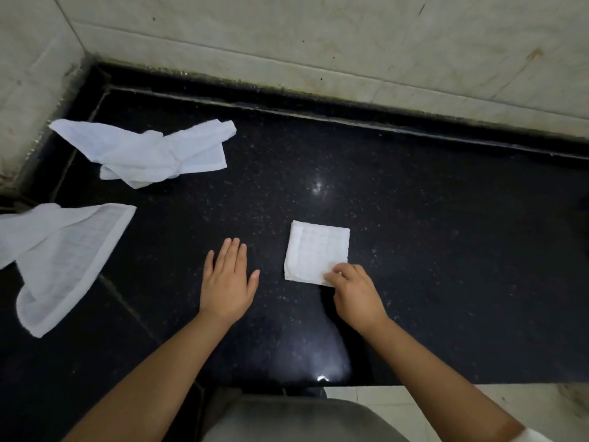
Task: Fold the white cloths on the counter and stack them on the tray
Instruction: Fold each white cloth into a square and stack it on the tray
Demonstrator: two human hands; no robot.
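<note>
- A folded white cloth [316, 252], a small neat square, lies flat on the black speckled stone surface [430, 218], a little right of centre and near the front edge.
- The right hand [355, 290] rests on that square's near right corner; its fingers [338, 274] are curled down onto the fabric, pinching or pressing the corner. Whether the corner is actually lifted cannot be told.
- The left hand [227, 280] lies palm down on the bare surface just left of the folded cloth, apart from it. Its fingers [234, 252] are stretched out straight and close together, the thumb spread to the side, with nothing in its grasp.
- A crumpled white cloth [149, 153] sits unfolded towards the far left, close to the corner where the pale tiled walls [318, 43] meet.
- A second loose white cloth [63, 260] lies spread at the left, nearer the person, with part of it running out of view at the left margin.
- Both forearms are bare; a white sleeve edge [538, 437] shows at the lower right.
</note>
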